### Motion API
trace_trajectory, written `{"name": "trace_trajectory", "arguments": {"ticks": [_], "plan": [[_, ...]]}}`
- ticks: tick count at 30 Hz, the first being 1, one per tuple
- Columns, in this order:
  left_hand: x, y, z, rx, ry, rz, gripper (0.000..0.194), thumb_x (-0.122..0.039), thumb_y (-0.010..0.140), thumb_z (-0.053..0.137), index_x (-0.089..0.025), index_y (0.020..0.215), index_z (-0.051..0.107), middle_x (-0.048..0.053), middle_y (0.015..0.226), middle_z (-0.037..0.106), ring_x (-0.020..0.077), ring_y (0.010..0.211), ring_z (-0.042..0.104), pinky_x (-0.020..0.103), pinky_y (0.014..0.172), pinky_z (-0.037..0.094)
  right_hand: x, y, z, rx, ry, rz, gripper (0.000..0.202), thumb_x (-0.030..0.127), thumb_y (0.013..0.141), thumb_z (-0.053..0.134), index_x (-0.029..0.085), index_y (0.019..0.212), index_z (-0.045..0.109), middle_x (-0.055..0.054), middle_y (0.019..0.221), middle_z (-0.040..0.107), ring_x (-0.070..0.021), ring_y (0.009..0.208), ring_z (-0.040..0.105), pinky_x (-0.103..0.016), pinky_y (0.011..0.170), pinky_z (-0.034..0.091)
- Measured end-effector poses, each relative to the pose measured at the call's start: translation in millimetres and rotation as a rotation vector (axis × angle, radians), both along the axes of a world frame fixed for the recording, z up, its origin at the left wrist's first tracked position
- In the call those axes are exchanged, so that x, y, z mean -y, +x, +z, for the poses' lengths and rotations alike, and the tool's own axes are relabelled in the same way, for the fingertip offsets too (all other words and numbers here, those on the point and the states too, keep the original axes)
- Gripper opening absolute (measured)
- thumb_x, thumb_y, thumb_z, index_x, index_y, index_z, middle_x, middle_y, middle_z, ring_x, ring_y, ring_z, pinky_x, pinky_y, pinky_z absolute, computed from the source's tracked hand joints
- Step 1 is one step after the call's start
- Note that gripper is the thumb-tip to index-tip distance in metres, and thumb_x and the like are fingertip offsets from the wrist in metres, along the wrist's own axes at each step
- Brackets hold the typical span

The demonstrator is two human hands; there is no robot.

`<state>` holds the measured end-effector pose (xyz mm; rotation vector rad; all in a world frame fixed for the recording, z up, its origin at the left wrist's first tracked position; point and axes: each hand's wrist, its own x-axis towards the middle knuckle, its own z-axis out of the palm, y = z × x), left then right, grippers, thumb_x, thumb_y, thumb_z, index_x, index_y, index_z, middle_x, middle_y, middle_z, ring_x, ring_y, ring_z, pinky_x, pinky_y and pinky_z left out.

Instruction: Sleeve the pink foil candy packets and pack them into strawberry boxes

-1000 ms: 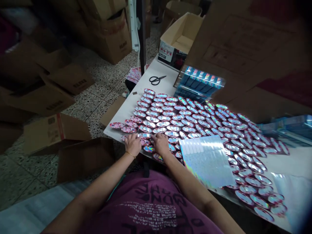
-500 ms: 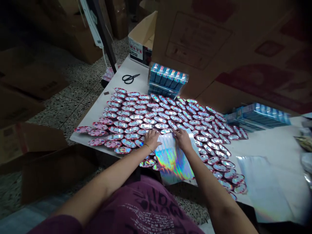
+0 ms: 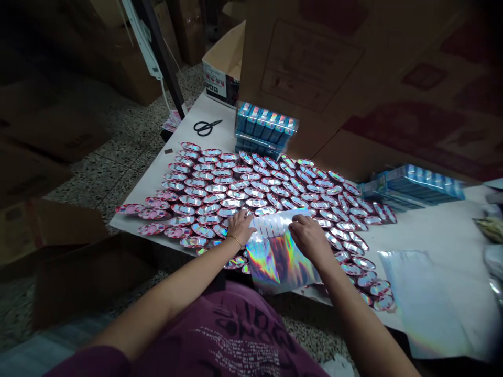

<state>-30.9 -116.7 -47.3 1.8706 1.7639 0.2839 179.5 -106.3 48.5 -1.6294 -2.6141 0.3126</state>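
Note:
A shiny holographic sheet (image 3: 281, 262) lies over rows of oval, red-rimmed packs with silvery tops (image 3: 214, 188). Its upper part is paler and crossed by thin lines. My left hand (image 3: 239, 228) rests at the sheet's upper left edge, thumb apart and fingers stretched over the neighbouring packs. My right hand (image 3: 308, 236) is over the sheet's upper right part, its fingers curled together in a pinch; what is between the fingertips is too small to make out.
Black scissors (image 3: 207, 127) lie on the white table (image 3: 137, 196) at the back left. Clear-wrapped blue boxes (image 3: 267, 123) stand behind the packs, more blue boxes (image 3: 418, 183) at right. A large carton (image 3: 334, 78) rises behind. Another pale sheet (image 3: 424, 298) lies at right.
My right hand has moved right and slightly toward me across the sheet, fingers curled. More of the sheet's pale lined upper part shows. My left hand stays at its left edge.

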Motion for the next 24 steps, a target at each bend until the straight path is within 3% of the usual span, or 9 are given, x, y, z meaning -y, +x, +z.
{"name": "trace_trajectory", "arguments": {"ticks": [3, 6, 9, 12, 17, 20, 24], "plan": [[-2, -2, 3.8, 0.074, 0.005, 0.02, 0.046, -0.036, 0.067, 0.067, -0.026, 0.11, 0.053, 0.007, 0.117, 0.045, 0.0274, 0.109, 0.038, 0.04, 0.089, 0.03, 6, -9, 50.3, -0.161, -0.044, -0.088, 0.019, 0.026, 0.082, 0.044, 0.019, 0.078, 0.061, -0.007, 0.086, 0.059, -0.0177, 0.077, 0.052, -0.03, 0.071, 0.037], [4, -18, 18.8, 0.34, -0.004, -0.004, 0.05, -0.039, 0.065, 0.068, -0.022, 0.11, 0.055, 0.008, 0.113, 0.05, 0.0258, 0.108, 0.041, 0.039, 0.093, 0.03, 7, -27, 64.4, -0.398, -0.166, -0.269, 0.017, 0.031, 0.077, 0.049, 0.02, 0.071, 0.061, -0.004, 0.074, 0.059, -0.0145, 0.065, 0.051, -0.027, 0.06, 0.037], [20, -48, 40.4, 0.738, -0.071, -0.074, 0.051, -0.037, 0.063, 0.069, -0.019, 0.109, 0.057, 0.008, 0.111, 0.052, 0.0223, 0.105, 0.046, 0.034, 0.093, 0.033, 7, -58, 47.7, -0.634, -0.321, -0.484, 0.021, 0.038, 0.07, 0.055, 0.019, 0.067, 0.061, -0.001, 0.06, 0.056, -0.0129, 0.056, 0.048, -0.025, 0.052, 0.035], [42, -81, 52.4, 0.982, -0.16, -0.01, 0.052, -0.036, 0.063, 0.069, -0.019, 0.111, 0.057, 0.007, 0.111, 0.053, 0.0206, 0.104, 0.048, 0.031, 0.092, 0.036, 16, -98, 23.4, -0.831, -0.508, -0.632, 0.026, 0.042, 0.063, 0.062, 0.017, 0.064, 0.062, 0.001, 0.051, 0.052, -0.0117, 0.05, 0.045, -0.024, 0.047, 0.032], [75, -129, 35.4, 0.973, -0.267, 0.33, 0.032, -0.039, 0.064, 0.066, -0.015, 0.085, 0.064, 0.003, 0.082, 0.061, 0.0153, 0.079, 0.054, 0.027, 0.076, 0.042, 42, -162, -7.5, -1.021, -0.781, -0.695, 0.027, 0.042, 0.06, 0.065, 0.016, 0.064, 0.061, 0.003, 0.047, 0.05, -0.0081, 0.042, 0.04, -0.022, 0.043, 0.027], [91, -159, 25.0, 0.941, -0.272, 0.467, 0.028, -0.042, 0.066, 0.063, -0.014, 0.069, 0.063, 0.001, 0.07, 0.059, 0.0133, 0.071, 0.052, 0.025, 0.071, 0.04, 54, -194, -24.9, -1.064, -0.914, -0.737, 0.026, 0.041, 0.058, 0.066, 0.016, 0.065, 0.059, 0.004, 0.046, 0.05, -0.0067, 0.04, 0.038, -0.021, 0.04, 0.024], [108, -199, 25.7, 0.964, -0.289, 0.63, 0.03, -0.043, 0.065, 0.062, -0.014, 0.072, 0.063, 0.0, 0.069, 0.06, 0.0129, 0.07, 0.051, 0.024, 0.069, 0.039, 64, -235, -42.7, -1.087, -1.011, -0.758, 0.026, 0.038, 0.055, 0.069, 0.016, 0.061, 0.058, 0.004, 0.047, 0.05, -0.0056, 0.039, 0.038, -0.02, 0.039, 0.024]]}}
